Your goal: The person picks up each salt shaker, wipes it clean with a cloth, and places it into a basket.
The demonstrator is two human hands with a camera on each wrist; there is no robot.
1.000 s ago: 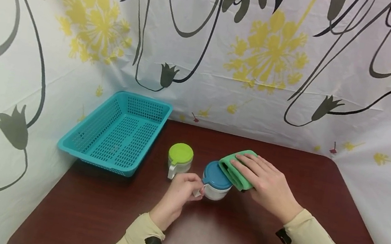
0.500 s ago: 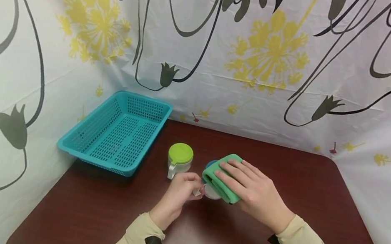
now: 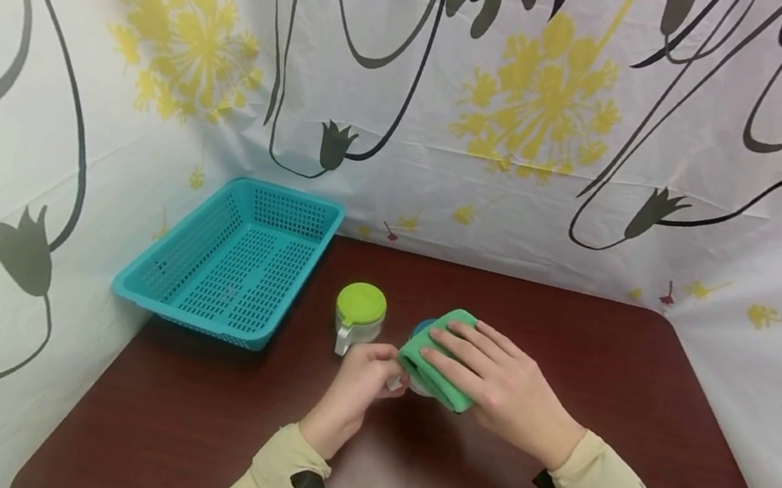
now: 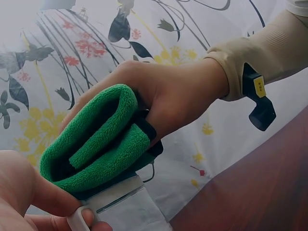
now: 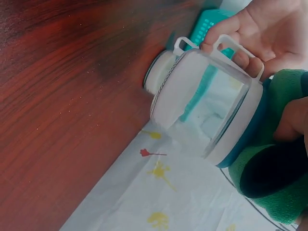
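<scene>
Leftward and nearer, across the blue lid (image 3: 421,327), our right hand (image 3: 502,383) has carried the folded green cloth (image 3: 431,378) since a second ago; our left hand (image 3: 355,384) has stayed at the handle (image 3: 394,382). From the head view, the cloth covers all but a far-left sliver of the lid, atop the clear jar (image 3: 419,388) near the middle of the table (image 3: 607,369), just right and near of the green-lidded jar (image 3: 361,315). Our right fingers lie over the cloth, nearly straight and slightly apart. To wipe well, we judge, we should keep them flat and reach the exposed rim too.

From the left wrist, we see our left fingers pinching the handle, and the cloth's folded layers facing that hand. We would press evenly so those layers do not slip; the pinch ought to stop the jar turning.

From the right wrist, one digit, probably the thumb, tucks against the cloth's side, and our left fingers show through the handle loop. We cannot tell whether the jar's base meets the table; a firm base would make pressing safer.
</scene>
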